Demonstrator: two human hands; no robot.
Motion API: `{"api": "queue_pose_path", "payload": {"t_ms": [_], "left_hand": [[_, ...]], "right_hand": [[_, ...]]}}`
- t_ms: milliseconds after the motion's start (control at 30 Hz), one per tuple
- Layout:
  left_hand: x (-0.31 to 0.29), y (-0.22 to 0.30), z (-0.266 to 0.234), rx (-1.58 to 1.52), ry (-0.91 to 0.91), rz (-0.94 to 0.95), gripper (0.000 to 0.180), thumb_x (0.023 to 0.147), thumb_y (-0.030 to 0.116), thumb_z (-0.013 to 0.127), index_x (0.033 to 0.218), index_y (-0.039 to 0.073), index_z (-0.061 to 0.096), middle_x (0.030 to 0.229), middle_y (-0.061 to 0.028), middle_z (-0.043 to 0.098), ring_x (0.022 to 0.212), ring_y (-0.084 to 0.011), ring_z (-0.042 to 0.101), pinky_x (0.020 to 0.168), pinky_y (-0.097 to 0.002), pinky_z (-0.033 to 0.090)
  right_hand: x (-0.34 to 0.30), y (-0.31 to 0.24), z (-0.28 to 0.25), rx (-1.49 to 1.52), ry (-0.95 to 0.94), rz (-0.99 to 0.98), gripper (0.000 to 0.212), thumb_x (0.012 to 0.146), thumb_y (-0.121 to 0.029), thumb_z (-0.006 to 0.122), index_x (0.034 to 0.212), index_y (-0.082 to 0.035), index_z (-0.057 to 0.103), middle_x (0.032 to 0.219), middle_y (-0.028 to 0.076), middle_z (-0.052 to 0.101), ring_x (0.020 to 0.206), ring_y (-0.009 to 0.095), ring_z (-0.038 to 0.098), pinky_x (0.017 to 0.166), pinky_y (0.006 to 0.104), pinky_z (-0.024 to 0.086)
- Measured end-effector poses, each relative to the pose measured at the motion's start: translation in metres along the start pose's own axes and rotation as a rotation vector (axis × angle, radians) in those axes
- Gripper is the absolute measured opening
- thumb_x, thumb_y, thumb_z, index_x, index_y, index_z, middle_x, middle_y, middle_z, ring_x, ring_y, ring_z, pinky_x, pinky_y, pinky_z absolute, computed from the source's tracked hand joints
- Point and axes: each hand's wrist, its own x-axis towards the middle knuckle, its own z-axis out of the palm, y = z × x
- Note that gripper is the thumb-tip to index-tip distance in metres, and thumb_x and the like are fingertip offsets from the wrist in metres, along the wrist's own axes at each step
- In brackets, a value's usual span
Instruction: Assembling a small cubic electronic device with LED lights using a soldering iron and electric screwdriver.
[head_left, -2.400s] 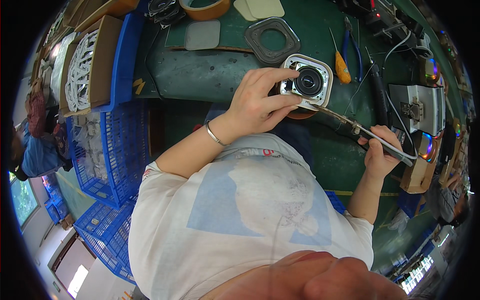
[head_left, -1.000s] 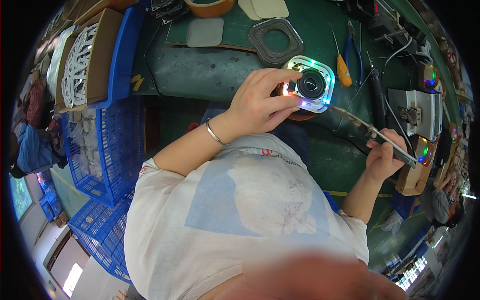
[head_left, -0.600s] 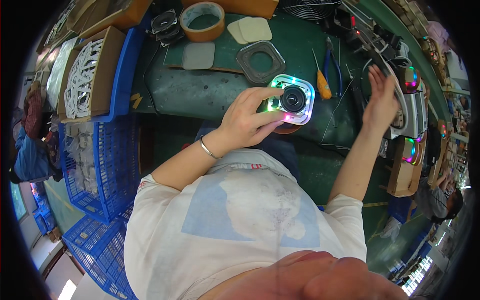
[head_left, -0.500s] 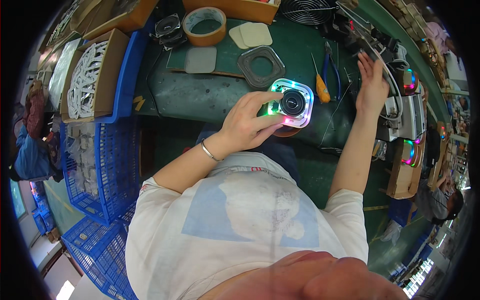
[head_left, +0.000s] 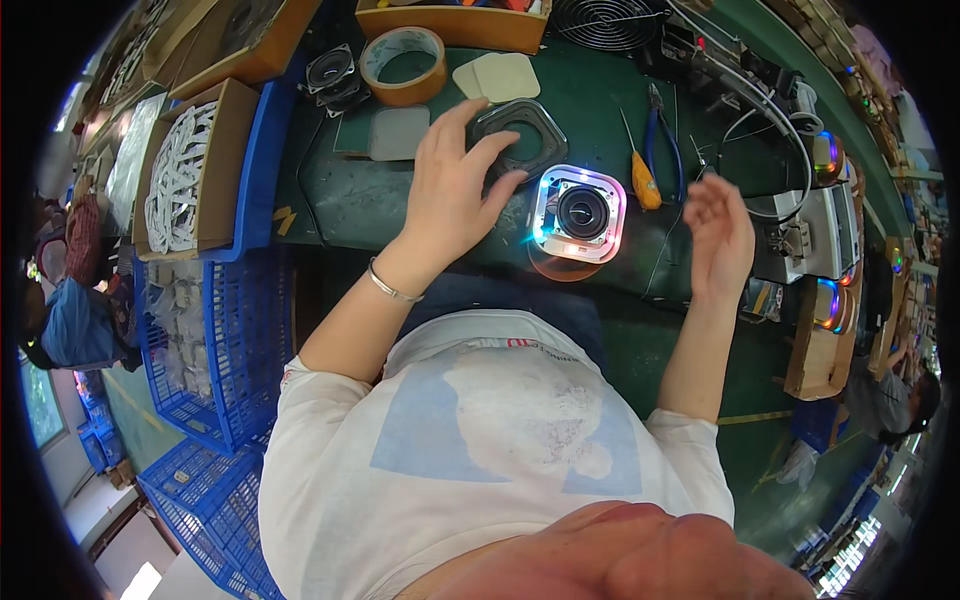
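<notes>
A square speaker unit (head_left: pixel 582 212), with a black cone in its middle and a white rim glowing pink and blue, stands on the bench in front of me. Beneath its near side shows a brownish rounded edge. My left hand (head_left: pixel 452 190) is off the unit, fingers spread and bent at the near left side of a dark square frame (head_left: pixel 553 135) with a round hole. Whether the fingertips touch that frame I cannot tell. My right hand (head_left: pixel 722 238) hovers right of the unit, fingers loosely curled and slightly blurred, with nothing visible in them.
Orange-handled screwdriver (head_left: pixel 645 182) and blue pliers (head_left: pixel 655 140) lie behind right. Farther back are a tape roll (head_left: pixel 435 80), cream pads (head_left: pixel 505 78), a grey pad (head_left: pixel 398 132) and small speakers (head_left: pixel 332 75). A box of white strips (head_left: pixel 183 180) stands left; cables (head_left: pixel 790 205) loop right.
My left hand has let go of the lit speaker unit and moved back-left to the dark frame. My right hand has drawn back toward me from the cables. The unit's light colours have shifted.
</notes>
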Motion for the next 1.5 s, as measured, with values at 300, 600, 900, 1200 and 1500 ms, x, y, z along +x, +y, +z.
{"api": "queue_pose_path", "payload": {"t_ms": [300,600,900,1200,1500], "left_hand": [[0.015,-0.004,0.001,0.179,-0.112,0.090,0.029,0.067,0.023,0.083,0.085,0.008,0.066,0.137,-0.0184,0.050,0.131,-0.0398,0.042,0.105,-0.0493,0.036],[0.003,0.004,-0.007,0.214,-0.190,0.056,0.036,0.063,0.025,0.084,0.083,0.007,0.060,0.138,-0.0235,0.048,0.124,-0.0425,0.046,0.104,-0.0503,0.037],[-0.021,0.022,0.000,0.296,-0.113,-0.071,0.045,0.065,0.023,0.084,0.099,0.006,0.059,0.143,-0.0328,0.036,0.118,-0.0455,0.048,0.099,-0.0481,0.042],[-0.009,0.014,-0.002,0.260,-0.004,-0.085,0.050,0.064,0.015,0.085,0.104,0.005,0.057,0.141,-0.0288,0.041,0.121,-0.0441,0.049,0.100,-0.0458,0.044],[0.036,0.059,-0.006,-0.232,-0.509,0.309,0.069,0.065,0.014,0.078,0.129,0.014,0.053,0.134,-0.0197,0.051,0.121,-0.0390,0.052,0.099,-0.0444,0.046]], "right_hand": [[-0.096,-0.003,-0.080,0.747,0.169,0.316,0.055,0.103,-0.038,0.043,0.136,0.006,0.043,0.105,0.014,0.061,0.081,0.017,0.059,0.068,0.0276,0.051],[-0.094,0.007,-0.123,1.150,0.178,0.483,0.065,0.103,-0.040,0.036,0.148,0.006,0.025,0.117,0.017,0.060,0.092,0.026,0.064,0.074,0.0332,0.056],[-0.092,-0.020,-0.044,0.347,0.575,-0.120,0.051,0.105,-0.029,0.036,0.137,0.010,0.038,0.135,0.029,0.048,0.124,0.037,0.053,0.102,0.0444,0.051],[-0.098,-0.083,-0.048,-0.414,1.048,-0.769,0.043,0.099,-0.023,0.034,0.103,0.010,0.062,0.090,0.019,0.066,0.077,0.026,0.068,0.067,0.0312,0.059],[-0.035,-0.102,-0.027,-0.368,-0.180,-0.854,0.070,0.089,-0.066,0.041,0.093,0.001,0.061,0.072,0.013,0.058,0.068,0.024,0.053,0.066,0.0389,0.041]]}}
